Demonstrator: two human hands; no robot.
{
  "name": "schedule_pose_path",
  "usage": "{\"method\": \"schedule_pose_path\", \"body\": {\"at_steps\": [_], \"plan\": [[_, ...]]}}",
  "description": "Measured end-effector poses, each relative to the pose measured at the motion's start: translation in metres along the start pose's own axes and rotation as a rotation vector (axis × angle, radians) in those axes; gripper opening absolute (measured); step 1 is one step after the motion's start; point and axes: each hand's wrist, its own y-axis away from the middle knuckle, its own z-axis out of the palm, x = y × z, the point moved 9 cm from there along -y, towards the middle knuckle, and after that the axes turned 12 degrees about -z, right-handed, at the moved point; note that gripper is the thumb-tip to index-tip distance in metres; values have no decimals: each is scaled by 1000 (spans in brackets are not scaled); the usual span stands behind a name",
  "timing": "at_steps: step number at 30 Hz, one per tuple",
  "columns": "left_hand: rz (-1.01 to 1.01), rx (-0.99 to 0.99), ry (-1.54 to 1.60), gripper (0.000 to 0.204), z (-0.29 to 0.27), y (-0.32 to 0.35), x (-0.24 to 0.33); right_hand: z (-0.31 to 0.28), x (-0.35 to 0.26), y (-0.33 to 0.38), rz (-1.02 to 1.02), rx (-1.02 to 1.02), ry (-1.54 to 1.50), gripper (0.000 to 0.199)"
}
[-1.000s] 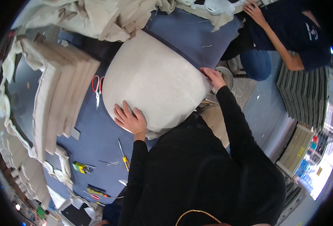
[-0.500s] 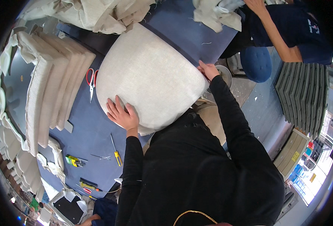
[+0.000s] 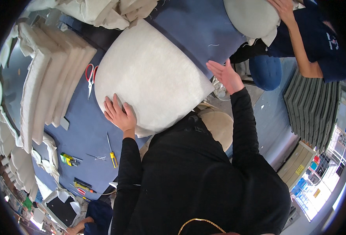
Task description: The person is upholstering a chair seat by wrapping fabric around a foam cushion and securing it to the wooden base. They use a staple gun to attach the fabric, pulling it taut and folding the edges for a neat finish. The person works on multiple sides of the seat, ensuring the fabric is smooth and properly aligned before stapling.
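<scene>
A seat cushion (image 3: 151, 78) covered in cream fabric, rounded on one side, lies on the blue table (image 3: 87, 135) in front of me. My left hand (image 3: 119, 113) rests with spread fingers on its near left edge. Off the cushion's right corner, my right hand (image 3: 227, 76) hovers with fingers stretched out and holds nothing. Red-handled scissors (image 3: 90, 80) lie just left of the cushion. Nearer on the table are a yellow-handled screwdriver (image 3: 113, 156) and a thin metal tool (image 3: 96, 156).
Cream cushions (image 3: 55, 78) stand stacked at the left. Bunched fabric (image 3: 106, 13) lies at the far edge. A co-worker (image 3: 318, 47) handles a round cushion (image 3: 253, 17) at the far right. Near them are a blue stool (image 3: 265, 72), a metal bowl (image 3: 220, 90) and stacked grey pads (image 3: 312, 107).
My right hand has come off the cushion's right corner and opened. My left hand stays on the cushion. The co-worker's round cushion has come into fuller view.
</scene>
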Motion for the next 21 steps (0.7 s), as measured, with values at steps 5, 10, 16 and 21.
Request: {"method": "schedule_pose_path", "body": {"at_steps": [5, 10, 16, 21], "plan": [[3, 0, 6, 60, -1, -1, 3, 7, 49, -29, 135, -31, 111, 102], [-11, -1, 4, 60, 0, -1, -2, -6, 37, -43, 203, -35, 39, 101], [-9, -30, 90, 63, -5, -4, -1, 8, 43, -55, 136, 40, 119, 98], [-74, -22, 328, 61, -24, -9, -30, 29, 7, -35, 120, -48, 237, 89]]}}
